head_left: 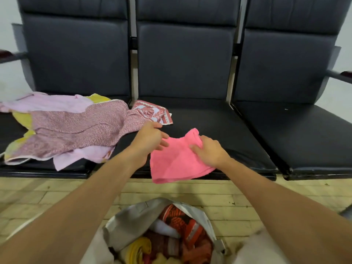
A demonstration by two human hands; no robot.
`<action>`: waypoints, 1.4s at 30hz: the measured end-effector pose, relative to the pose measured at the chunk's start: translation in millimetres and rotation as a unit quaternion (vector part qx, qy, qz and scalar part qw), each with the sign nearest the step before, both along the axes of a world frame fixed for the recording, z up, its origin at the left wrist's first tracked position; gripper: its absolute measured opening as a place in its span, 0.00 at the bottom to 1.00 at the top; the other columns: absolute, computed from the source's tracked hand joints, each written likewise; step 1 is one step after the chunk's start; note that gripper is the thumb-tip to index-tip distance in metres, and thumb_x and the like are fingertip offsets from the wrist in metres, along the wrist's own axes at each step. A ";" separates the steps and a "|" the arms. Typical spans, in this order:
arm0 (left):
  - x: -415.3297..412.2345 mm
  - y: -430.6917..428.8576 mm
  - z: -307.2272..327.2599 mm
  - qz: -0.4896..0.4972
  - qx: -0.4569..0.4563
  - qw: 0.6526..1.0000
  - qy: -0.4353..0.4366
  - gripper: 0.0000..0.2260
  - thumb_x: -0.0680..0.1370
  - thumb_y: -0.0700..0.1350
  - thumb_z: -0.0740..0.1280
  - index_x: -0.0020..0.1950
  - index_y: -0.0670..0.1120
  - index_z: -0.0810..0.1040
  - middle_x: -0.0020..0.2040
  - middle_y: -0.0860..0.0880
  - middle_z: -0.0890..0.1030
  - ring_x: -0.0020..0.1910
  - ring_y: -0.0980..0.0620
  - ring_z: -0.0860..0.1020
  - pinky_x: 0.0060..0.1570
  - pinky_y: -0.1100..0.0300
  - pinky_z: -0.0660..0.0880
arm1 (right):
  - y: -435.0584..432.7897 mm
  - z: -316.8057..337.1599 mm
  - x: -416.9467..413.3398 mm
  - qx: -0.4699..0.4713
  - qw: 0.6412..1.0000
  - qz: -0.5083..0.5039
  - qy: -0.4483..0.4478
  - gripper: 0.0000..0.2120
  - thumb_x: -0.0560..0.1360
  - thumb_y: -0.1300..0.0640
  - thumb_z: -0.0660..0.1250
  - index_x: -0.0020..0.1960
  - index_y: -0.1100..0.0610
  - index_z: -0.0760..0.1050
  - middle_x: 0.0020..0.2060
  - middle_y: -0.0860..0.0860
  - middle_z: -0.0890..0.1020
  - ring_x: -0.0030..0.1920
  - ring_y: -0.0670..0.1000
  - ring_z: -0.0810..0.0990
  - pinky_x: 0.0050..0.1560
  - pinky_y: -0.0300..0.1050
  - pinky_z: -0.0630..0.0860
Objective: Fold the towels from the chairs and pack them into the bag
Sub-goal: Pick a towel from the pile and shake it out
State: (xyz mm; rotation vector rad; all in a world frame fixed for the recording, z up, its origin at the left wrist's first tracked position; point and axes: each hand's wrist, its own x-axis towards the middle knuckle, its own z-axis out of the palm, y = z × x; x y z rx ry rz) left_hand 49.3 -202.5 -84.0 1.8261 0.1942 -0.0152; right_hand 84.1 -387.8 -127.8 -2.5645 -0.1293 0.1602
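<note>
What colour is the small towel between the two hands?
The towel is plain bright pink, with no pattern; it shows clearly in the head view.

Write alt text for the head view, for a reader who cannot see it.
The left hand and right hand hold a pink towel at the front edge of the middle seat. More towels lie heaped on the left seat, and an open bag on the floor below holds packed cloths.

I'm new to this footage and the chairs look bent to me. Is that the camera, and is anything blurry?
Head view: yes, the wide-angle lens bows the chairs outward; the edges smear, notably the left armrest and the floor; the pink towel looks fairly sharp; light is soft, without hard shadows.
</note>
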 end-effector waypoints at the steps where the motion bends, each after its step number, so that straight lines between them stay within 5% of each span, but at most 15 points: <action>1: -1.9 4.1 2.2 -0.015 0.029 0.999 -0.024 0.21 0.77 0.30 0.57 0.69 0.41 0.66 0.48 0.45 0.79 0.43 0.48 0.80 0.43 0.56 0.75 | 4.9 5.5 -3.6 -0.013 1.000 0.022 -0.018 0.16 0.81 0.49 0.58 0.63 0.58 0.70 0.53 0.53 0.78 0.54 0.58 0.77 0.44 0.47 0.68; 5: -14.3 24.2 12.2 -0.129 0.150 0.974 -0.110 0.25 0.74 0.28 0.60 0.70 0.44 0.67 0.62 0.43 0.73 0.57 0.50 0.74 0.50 0.63 0.71 | 26.1 31.2 -24.9 -0.056 0.991 0.097 -0.074 0.15 0.80 0.46 0.60 0.62 0.54 0.70 0.47 0.54 0.79 0.45 0.56 0.77 0.43 0.50 0.72; 8: -33.3 42.7 17.1 -0.239 0.265 0.905 -0.231 0.34 0.69 0.31 0.67 0.74 0.44 0.63 0.69 0.46 0.65 0.67 0.54 0.63 0.62 0.74 0.60 | 40.3 54.7 -45.5 -0.048 0.977 0.171 -0.120 0.10 0.79 0.47 0.64 0.57 0.51 0.73 0.44 0.51 0.81 0.41 0.54 0.79 0.44 0.51 0.75; 12: -54.8 58.4 11.9 -0.249 0.371 0.845 -0.294 0.45 0.64 0.51 0.72 0.78 0.49 0.56 0.76 0.52 0.56 0.76 0.54 0.52 0.75 0.54 0.49 | 54.2 79.0 -73.7 -0.067 0.949 0.270 -0.150 0.13 0.76 0.44 0.68 0.56 0.50 0.77 0.41 0.46 0.83 0.39 0.48 0.79 0.45 0.50 0.76; 15: -62.6 70.0 10.3 -0.249 0.430 0.820 -0.284 0.43 0.65 0.60 0.75 0.76 0.54 0.59 0.70 0.59 0.62 0.71 0.59 0.55 0.67 0.65 0.44 | 62.2 86.0 -92.3 -0.113 0.934 0.312 -0.136 0.15 0.73 0.40 0.69 0.54 0.48 0.78 0.38 0.43 0.80 0.37 0.43 0.76 0.44 0.48 0.75; 18: -71.7 70.5 8.1 -0.297 0.451 0.815 -0.212 0.15 0.67 0.61 0.73 0.49 0.60 0.74 0.42 0.62 0.75 0.43 0.64 0.72 0.54 0.60 0.65 | 58.1 86.5 -107.6 -0.125 0.928 0.330 -0.120 0.16 0.71 0.38 0.71 0.52 0.46 0.79 0.39 0.42 0.80 0.40 0.43 0.76 0.43 0.43 0.74; 21: -78.2 60.9 1.9 -0.341 0.427 0.825 -0.140 0.15 0.72 0.55 0.72 0.33 0.54 0.70 0.30 0.54 0.73 0.30 0.59 0.72 0.34 0.61 0.65 | 43.6 85.8 -115.1 -0.163 0.928 0.316 -0.107 0.16 0.70 0.38 0.71 0.52 0.45 0.78 0.38 0.41 0.79 0.40 0.41 0.75 0.42 0.41 0.72; 28: -84.6 40.5 -6.2 -0.292 0.408 0.852 -0.148 0.15 0.70 0.56 0.75 0.33 0.52 0.72 0.29 0.54 0.72 0.30 0.60 0.71 0.30 0.66 0.63 | -1.5 73.2 -113.2 -0.172 0.937 0.298 -0.067 0.12 0.69 0.48 0.76 0.48 0.52 0.79 0.41 0.44 0.78 0.42 0.45 0.76 0.43 0.46 0.76; 31: -80.6 41.0 -8.0 -0.201 0.377 0.889 -0.163 0.15 0.65 0.56 0.79 0.33 0.51 0.75 0.30 0.53 0.74 0.32 0.59 0.73 0.32 0.67 0.66 | -10.7 73.2 -106.8 -0.131 0.943 0.295 -0.082 0.05 0.70 0.57 0.72 0.44 0.54 0.78 0.40 0.46 0.77 0.40 0.44 0.75 0.40 0.36 0.73; 36: -82.7 44.5 8.4 -0.097 0.154 0.977 -0.110 0.12 0.66 0.45 0.79 0.43 0.43 0.79 0.38 0.48 0.81 0.38 0.53 0.78 0.39 0.59 0.74 | -15.3 84.3 -94.4 0.003 0.969 0.215 -0.118 0.03 0.71 0.63 0.68 0.44 0.57 0.77 0.37 0.45 0.75 0.35 0.43 0.74 0.36 0.31 0.68; 39: -83.7 43.8 20.1 -0.098 0.002 0.991 -0.087 0.10 0.72 0.38 0.73 0.52 0.43 0.80 0.49 0.44 0.84 0.51 0.47 0.82 0.51 0.49 0.78 | -18.3 91.6 -94.3 0.141 0.973 0.151 -0.100 0.06 0.74 0.66 0.65 0.48 0.59 0.78 0.40 0.50 0.79 0.40 0.47 0.77 0.39 0.41 0.73; 42: -87.1 45.4 25.3 -0.092 -0.109 0.988 -0.060 0.09 0.75 0.35 0.68 0.55 0.43 0.80 0.51 0.45 0.84 0.54 0.46 0.81 0.54 0.49 0.78 | -19.0 93.9 -97.0 0.192 0.967 0.133 -0.105 0.09 0.76 0.65 0.65 0.51 0.53 0.77 0.47 0.50 0.80 0.46 0.47 0.78 0.47 0.43 0.75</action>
